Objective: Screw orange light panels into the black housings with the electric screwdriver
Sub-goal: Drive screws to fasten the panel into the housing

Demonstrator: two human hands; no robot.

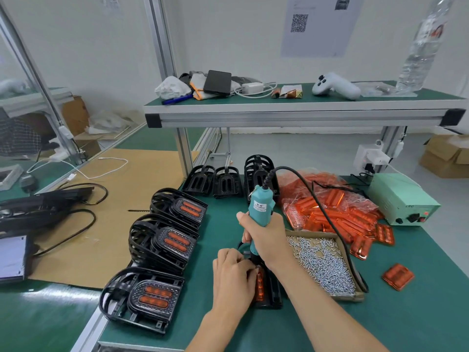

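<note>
My right hand [264, 236] grips the teal electric screwdriver [260, 209] upright, its tip pointing down into a black housing [272, 293] on the green mat. An orange light panel [259, 285] sits in that housing. My left hand [232, 278] presses on the housing's left side, fingers pinched near the screwdriver tip, which they hide. Three stacks of housings with orange panels [162, 240] stand to the left. Empty black housings [225, 181] line the back. A bag of loose orange panels [335, 214] lies at the right.
A cardboard tray of small silver screws [322, 262] lies just right of my hands. One loose orange panel [398, 276] rests further right. A pale green power supply [403, 199] stands at the back right. The screwdriver's black cable [317, 199] arcs over the tray. A shelf [304, 113] hangs overhead.
</note>
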